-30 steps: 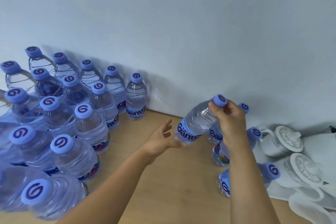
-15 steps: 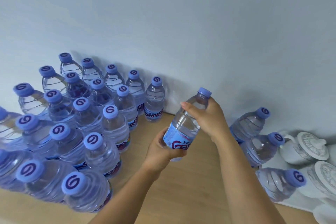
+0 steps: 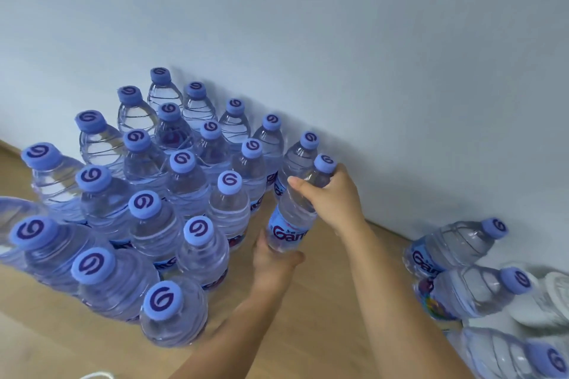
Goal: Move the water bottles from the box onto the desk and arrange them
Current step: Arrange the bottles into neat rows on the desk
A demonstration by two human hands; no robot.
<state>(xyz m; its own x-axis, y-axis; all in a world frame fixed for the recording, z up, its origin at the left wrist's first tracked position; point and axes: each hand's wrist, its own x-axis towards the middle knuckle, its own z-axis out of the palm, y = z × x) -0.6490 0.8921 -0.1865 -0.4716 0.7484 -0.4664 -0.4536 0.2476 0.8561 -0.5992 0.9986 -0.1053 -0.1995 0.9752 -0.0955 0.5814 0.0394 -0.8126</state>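
A clear water bottle (image 3: 292, 218) with a blue cap and blue label is held almost upright just right of a packed block of several standing bottles (image 3: 154, 209) on the wooden desk (image 3: 323, 317). My right hand (image 3: 332, 197) grips its neck and shoulder below the cap. My left hand (image 3: 274, 261) cups its base from underneath. Whether the base touches the desk is hidden by my left hand. Three more bottles (image 3: 455, 246) stand apart at the right by the wall. The box is out of view.
A pale wall (image 3: 338, 55) runs close behind the bottles. White ceramic ware (image 3: 551, 298) sits at the far right edge behind the three bottles. Bare desk wood lies between the block and the right-hand bottles.
The held bottle has travelled left from the right-hand group to the edge of the block and turned upright. My left hand went from open beside it to cupping its base.
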